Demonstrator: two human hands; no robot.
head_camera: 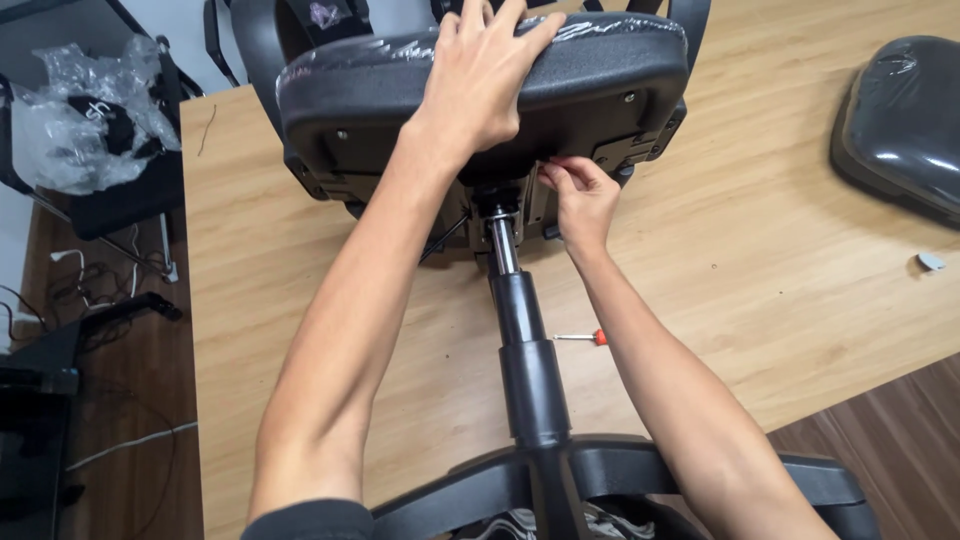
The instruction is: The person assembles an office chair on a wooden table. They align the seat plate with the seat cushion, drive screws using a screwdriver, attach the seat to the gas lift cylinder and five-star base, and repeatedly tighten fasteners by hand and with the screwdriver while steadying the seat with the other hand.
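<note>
Chair base [480, 485] before screwdriver [580, 338], table [780, 260]

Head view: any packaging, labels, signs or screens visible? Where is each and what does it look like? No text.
Crumpled clear plastic bag: far left, on a dark chair beside the table, wrapped loosely round something black.
Clear plastic film: stretched over the black chair seat's top edge, under the left hand, glossy and wrinkled.
Film-wrapped black pad: on the table, far right, rounded and shiny.
No signs or screens visible.
</note>
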